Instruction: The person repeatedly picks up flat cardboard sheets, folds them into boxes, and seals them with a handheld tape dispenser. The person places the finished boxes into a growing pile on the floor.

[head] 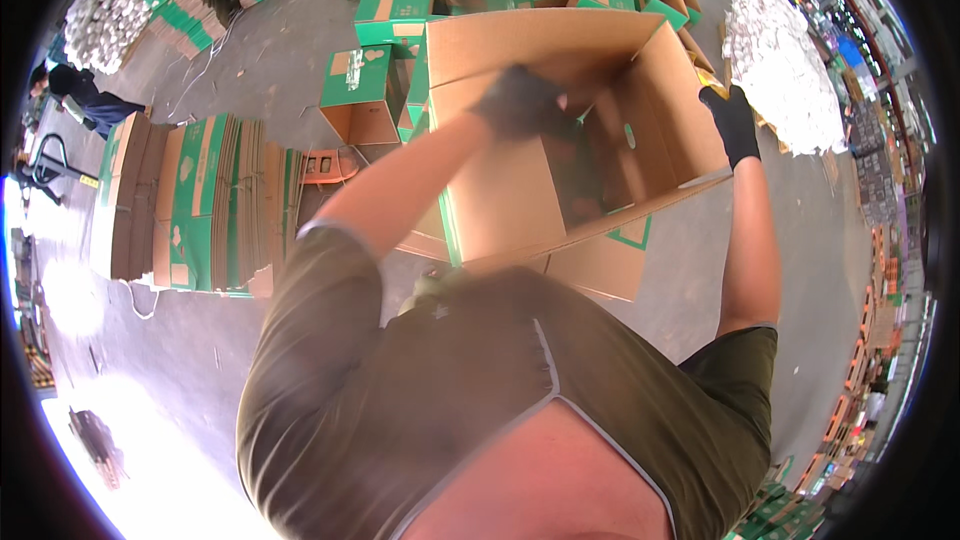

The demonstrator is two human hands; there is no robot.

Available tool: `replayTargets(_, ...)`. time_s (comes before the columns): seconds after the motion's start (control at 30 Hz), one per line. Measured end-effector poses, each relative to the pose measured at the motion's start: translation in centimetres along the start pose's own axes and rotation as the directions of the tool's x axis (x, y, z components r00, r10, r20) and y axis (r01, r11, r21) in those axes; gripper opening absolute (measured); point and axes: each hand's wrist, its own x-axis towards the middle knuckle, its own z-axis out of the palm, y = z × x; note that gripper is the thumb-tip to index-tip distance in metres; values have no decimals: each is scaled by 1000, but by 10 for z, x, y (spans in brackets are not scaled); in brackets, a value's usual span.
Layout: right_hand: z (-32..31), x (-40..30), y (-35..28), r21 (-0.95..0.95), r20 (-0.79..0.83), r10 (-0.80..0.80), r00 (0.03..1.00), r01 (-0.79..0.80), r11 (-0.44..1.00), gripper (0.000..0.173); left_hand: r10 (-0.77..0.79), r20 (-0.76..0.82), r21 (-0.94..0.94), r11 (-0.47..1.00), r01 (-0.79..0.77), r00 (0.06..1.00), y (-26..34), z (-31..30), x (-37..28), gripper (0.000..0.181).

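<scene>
A large cardboard box, brown inside and green outside, stands open-mouthed before me, its bottom flaps partly folded with a gap between them. My left hand, in a dark glove and blurred, is over the box's mouth near a flap; whether it holds anything cannot be told. My right hand, also in a dark glove, is at the box's right rim, with something yellow at its fingers. More cardboard shows beneath the box.
Flattened green-and-brown cartons stand bundled at left. Opened green boxes are heaped ahead. A white wrapped pile lies at right, a white heap at far left. A person is near a pallet jack. An orange plastic piece lies by the cartons.
</scene>
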Motion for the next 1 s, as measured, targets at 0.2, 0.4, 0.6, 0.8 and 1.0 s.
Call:
replayTargets(0.2,-11,-20,30,-129,-99,9,995,-21,991,64,111,-52,154,983,-102,992,12,21,-13,35)
replayTargets(0.4,-17,-49,1,-57,-288,31,957,-50,997,58,298,520,-844,323,428,800,2,-57,-85,55)
replayTargets(0.6,-41,-67,27,522,-165,19,986,71,850,34,347,706,-237,937,-256,617,77,-142,-99,39)
replayTargets(0.8,-94,-105,98,627,-456,73,887,262,734,44,12,621,74,994,-74,784,18,-207,-151,25)
replayTargets(1.0,-42,-111,56,664,-489,-86,868,435,609,51,11,448,17,1000,-21,894,-5,-149,-155,21)
